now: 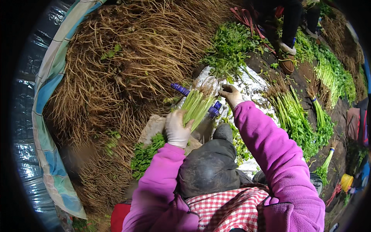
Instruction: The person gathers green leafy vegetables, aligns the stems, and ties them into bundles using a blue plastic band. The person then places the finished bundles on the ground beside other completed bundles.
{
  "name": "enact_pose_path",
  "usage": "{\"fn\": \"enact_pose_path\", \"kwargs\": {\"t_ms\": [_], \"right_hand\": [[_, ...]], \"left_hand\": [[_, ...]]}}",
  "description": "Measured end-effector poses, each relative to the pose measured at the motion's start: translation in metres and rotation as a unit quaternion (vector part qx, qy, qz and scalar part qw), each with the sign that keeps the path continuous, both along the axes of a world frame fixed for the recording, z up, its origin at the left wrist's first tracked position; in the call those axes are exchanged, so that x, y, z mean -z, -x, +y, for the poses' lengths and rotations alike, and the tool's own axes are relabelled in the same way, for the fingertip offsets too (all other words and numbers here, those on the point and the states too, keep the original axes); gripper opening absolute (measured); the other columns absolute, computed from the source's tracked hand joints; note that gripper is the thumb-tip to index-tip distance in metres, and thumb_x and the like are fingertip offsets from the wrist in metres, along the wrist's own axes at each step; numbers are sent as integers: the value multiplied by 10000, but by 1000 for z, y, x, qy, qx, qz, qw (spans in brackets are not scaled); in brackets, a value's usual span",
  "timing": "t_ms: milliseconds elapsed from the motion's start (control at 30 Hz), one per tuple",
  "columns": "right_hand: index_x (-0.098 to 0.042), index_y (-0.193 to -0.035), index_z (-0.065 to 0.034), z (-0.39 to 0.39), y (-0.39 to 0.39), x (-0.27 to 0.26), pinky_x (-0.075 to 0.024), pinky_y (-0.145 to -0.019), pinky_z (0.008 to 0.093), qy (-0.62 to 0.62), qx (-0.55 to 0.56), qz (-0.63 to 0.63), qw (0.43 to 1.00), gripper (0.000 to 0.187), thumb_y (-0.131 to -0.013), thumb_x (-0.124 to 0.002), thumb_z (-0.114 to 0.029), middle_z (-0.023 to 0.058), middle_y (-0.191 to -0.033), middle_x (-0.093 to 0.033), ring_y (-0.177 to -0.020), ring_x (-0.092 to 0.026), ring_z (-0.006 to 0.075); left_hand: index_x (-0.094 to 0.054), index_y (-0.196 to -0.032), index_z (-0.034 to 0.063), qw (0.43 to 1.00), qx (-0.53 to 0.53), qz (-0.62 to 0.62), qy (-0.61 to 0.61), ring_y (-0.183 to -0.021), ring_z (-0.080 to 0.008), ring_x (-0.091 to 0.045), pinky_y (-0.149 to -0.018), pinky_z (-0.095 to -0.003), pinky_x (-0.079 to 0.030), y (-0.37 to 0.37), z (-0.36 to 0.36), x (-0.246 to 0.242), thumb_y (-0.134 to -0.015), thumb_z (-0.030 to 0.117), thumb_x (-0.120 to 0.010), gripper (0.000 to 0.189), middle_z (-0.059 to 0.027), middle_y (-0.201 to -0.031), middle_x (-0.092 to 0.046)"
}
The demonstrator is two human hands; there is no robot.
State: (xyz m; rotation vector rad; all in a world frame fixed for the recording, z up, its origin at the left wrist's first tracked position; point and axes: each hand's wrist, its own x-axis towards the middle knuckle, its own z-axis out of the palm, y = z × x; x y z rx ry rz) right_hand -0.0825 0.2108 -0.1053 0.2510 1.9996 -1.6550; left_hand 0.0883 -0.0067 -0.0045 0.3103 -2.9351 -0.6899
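My left hand [177,127], in a pale glove, grips the leafy end of a bunch of green celery-like stalks [197,107]. The stalks slant away from me, and their thin brown roots [205,87] point to the far side. Just right of those roots is my right hand [231,94], also gloved, with thumb and fingers curled near each other; whether anything small is pinched there cannot be made out. Ribbed purple pieces [214,109] show beside and beneath the bunch, with another purple length [179,89] to its left. Green leaves [147,153] hang below my left wrist.
A large heap of rooted stalks [130,58] rises at left. Loose greens [229,43] lie ahead on white sheeting [255,87]. Rooted bunches [289,113] and a tied bunch [318,113] lie at right. Another person's boot [287,62] stands at upper right. A yellow container [346,182] sits far right.
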Motion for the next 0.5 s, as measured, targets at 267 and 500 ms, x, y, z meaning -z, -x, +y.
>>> {"fn": "enact_pose_path", "kwargs": {"t_ms": [267,500], "right_hand": [[-684,-1120,-26,-47,5,2,-484,-551,284,102,15,-114,988,331,-871,-793,-214,53,-807,-694,-608,-588,128],[-658,-1054,-13,-53,-4,18,-403,-496,262,115,67,-94,987,265,-844,-783,-115,26,-687,-599,-538,-492,114]], "left_hand": [[-722,-873,114,985,14,-158,68,-819,-363,-681,-715,-465,-533,35,20,6,-798,261,-756,168,-126,-867,-692],[-686,-866,108,989,8,-136,50,-828,-349,-679,-712,-467,-534,40,13,10,-787,309,-766,230,-114,-877,-678]]}}
